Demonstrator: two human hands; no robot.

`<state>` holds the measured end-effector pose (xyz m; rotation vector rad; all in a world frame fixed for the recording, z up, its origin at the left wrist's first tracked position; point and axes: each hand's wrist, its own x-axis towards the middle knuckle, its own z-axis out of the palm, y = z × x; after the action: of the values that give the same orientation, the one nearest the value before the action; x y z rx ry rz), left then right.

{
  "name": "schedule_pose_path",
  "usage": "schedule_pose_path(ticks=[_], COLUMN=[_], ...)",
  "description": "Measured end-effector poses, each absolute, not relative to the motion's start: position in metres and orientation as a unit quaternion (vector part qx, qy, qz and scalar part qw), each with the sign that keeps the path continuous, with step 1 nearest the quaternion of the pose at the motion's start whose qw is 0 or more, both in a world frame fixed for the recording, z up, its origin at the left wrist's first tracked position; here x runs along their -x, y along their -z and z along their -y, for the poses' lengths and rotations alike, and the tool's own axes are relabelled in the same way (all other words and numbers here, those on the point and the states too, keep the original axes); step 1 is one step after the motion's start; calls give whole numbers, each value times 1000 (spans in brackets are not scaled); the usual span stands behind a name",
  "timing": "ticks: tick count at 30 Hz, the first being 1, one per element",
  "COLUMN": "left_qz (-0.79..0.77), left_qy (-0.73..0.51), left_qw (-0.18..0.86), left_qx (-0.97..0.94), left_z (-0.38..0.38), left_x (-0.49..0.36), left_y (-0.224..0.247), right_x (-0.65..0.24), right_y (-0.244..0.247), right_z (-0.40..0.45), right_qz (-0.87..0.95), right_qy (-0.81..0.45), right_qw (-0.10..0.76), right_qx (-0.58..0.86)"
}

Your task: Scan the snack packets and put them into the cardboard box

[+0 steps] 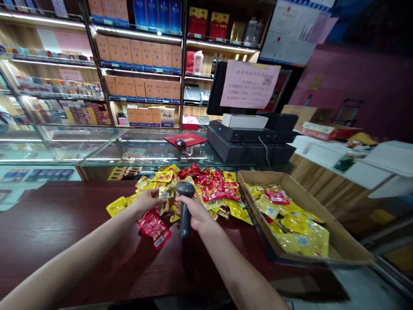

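Note:
My right hand point(197, 213) is wrapped round the handle of a black barcode scanner point(185, 189), whose head points away from me. My left hand point(146, 201) pinches a small gold snack packet point(164, 195) that shows a white barcode label, close beside the scanner head. Just below my left hand is a red snack packet point(154, 229) with its barcode facing up; whether the fingers also touch it I cannot tell. Behind both hands a loose heap of red and yellow snack packets point(214, 184) is spread across the dark wooden table point(88, 241).
An open cardboard box point(342, 243) with yellow and red packets stands right of the heap. Behind are a glass counter point(101, 156), a red mouse pad point(196, 139), a black cash drawer point(250, 152) and a monitor with a paper sheet point(249, 84). Shelves of boxed goods point(138, 53) line the back.

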<state>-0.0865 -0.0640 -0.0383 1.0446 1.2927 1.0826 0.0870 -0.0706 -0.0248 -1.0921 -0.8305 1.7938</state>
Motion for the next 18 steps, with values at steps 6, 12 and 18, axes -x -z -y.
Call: schedule_pose_path(ticks=[6, 12, 18], left_qz=[-504, -465, -396], left_qy=[-488, -444, -385], left_qw=[594, 659, 716], left_qx=[-393, -390, -426], left_z=[47, 51, 52], left_x=[39, -2, -23], left_y=[49, 42, 45], right_x=[-120, -154, -175], right_y=[4, 1, 6], right_z=[75, 79, 83], right_qz=[347, 325, 305], right_qy=[-661, -648, -663], right_qw=[489, 513, 515], right_qx=[452, 460, 449])
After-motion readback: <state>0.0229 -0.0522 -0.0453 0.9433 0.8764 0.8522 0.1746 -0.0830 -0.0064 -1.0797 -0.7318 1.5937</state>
